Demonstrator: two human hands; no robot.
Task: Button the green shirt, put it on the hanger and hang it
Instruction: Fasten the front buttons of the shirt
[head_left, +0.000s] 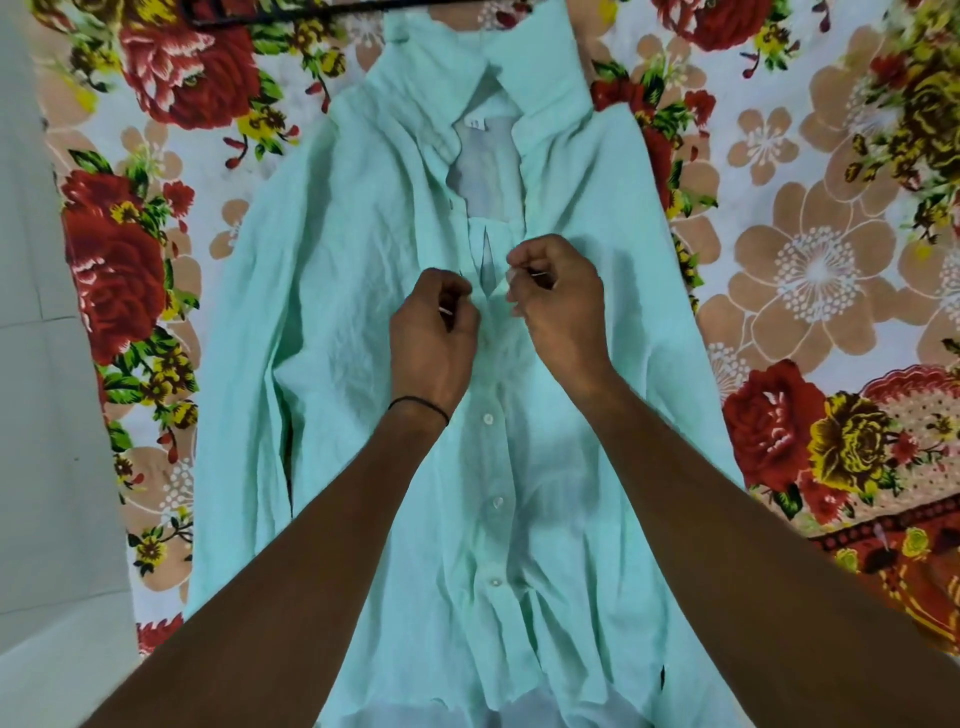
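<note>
A pale green shirt (358, 291) lies face up on a flowered bedsheet, collar away from me. Three white buttons (487, 419) down the lower front are closed. Above my hands the front gapes open up to the collar. My left hand (434, 332) pinches the left front edge at chest height. My right hand (558, 301) pinches the right front edge just across the gap, thumb and fingers curled on the cloth. A dark hanger (291, 13) lies at the top edge, partly under the collar and mostly out of view.
The flowered bedsheet (810, 270) spreads to both sides of the shirt. A pale floor or wall (47, 467) borders the bed on the left. A red patterned border (883, 545) of the sheet runs at the lower right.
</note>
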